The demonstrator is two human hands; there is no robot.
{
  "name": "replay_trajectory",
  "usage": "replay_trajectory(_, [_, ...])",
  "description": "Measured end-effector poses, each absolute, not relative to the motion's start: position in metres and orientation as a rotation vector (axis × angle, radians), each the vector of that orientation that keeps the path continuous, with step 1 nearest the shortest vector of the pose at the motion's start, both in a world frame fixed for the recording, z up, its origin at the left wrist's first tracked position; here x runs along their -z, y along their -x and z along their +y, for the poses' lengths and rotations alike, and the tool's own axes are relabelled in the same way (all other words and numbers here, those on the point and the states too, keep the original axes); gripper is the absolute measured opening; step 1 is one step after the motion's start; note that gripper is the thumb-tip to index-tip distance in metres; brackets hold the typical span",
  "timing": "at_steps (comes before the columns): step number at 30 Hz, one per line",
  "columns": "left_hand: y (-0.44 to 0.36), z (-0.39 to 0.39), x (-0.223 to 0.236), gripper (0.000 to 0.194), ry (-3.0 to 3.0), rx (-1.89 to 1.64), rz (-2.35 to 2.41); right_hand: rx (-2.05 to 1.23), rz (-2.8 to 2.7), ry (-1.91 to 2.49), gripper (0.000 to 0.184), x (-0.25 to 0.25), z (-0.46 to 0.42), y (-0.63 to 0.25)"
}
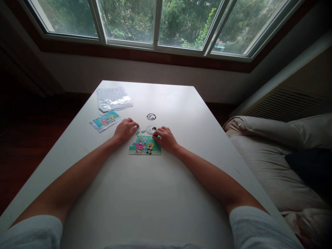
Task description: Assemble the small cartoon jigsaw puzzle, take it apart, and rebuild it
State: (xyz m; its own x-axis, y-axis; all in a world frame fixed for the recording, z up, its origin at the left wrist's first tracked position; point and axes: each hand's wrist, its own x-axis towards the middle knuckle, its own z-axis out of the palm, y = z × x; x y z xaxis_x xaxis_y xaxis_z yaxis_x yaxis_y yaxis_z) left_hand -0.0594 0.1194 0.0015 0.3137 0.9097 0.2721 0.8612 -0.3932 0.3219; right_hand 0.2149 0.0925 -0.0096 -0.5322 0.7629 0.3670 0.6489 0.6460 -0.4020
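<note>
A partly assembled jigsaw puzzle [141, 147] with cartoon figures lies flat on the white table [145, 193]; its upper left edge is uneven. Several loose puzzle pieces [143, 131] are scattered just above it. My left hand [126, 129] rests beyond the puzzle's upper left, fingertips pinched at a small greenish puzzle piece. At the upper right corner of the puzzle sits my right hand [166, 139], its fingers bent together and touching the edge there. Whatever lies under those fingertips is hidden. A round clear disc [150, 129] lies beside the right fingertips.
A picture card [106, 119] of the same cartoon lies at the left, below papers in a clear plastic sleeve [114, 99]. Another round shiny disc [151, 117] lies farther back. A cushioned sofa [254, 159] stands along the table's right side, and windows [160, 24] rise beyond the far edge.
</note>
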Motion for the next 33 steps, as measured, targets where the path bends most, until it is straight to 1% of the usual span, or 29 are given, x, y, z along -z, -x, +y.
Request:
replay_trajectory(9, [0.07, 0.112, -0.003, 0.027, -2.447, -0.633, 1.651, -0.276, -2.418, 1.094, 0.017, 0.01, 0.091, -0.214])
replay_trajectory(11, [0.071, 0.109, -0.004, 0.026, -2.452, -0.628, 1.656, -0.243, -2.438, 1.081, 0.023, 0.009, 0.089, -0.213])
replay_trajectory(14, [0.071, 0.107, -0.003, 0.029, -2.434, -0.623, 1.72, -0.21, -2.495, 1.06, 0.034, 0.008, 0.084, -0.211])
replay_trajectory(17, [0.069, 0.107, -0.003, 0.029, -2.4, -0.607, 1.796, -0.196, -2.538, 1.071, 0.04, 0.006, 0.081, -0.21])
replay_trajectory(22, [0.069, 0.105, -0.006, 0.026, -2.377, -0.58, 1.813, -0.191, -2.583, 1.06, 0.037, -0.001, 0.082, -0.214])
replay_trajectory(30, [0.071, 0.108, -0.004, 0.026, -2.381, -0.567, 1.754, -0.175, -2.637, 1.082, 0.021, -0.011, 0.08, -0.223])
replay_trajectory(33, [0.073, 0.109, -0.004, 0.026, -2.366, -0.553, 1.73, -0.177, -2.621, 1.061, 0.025, -0.008, 0.079, -0.221])
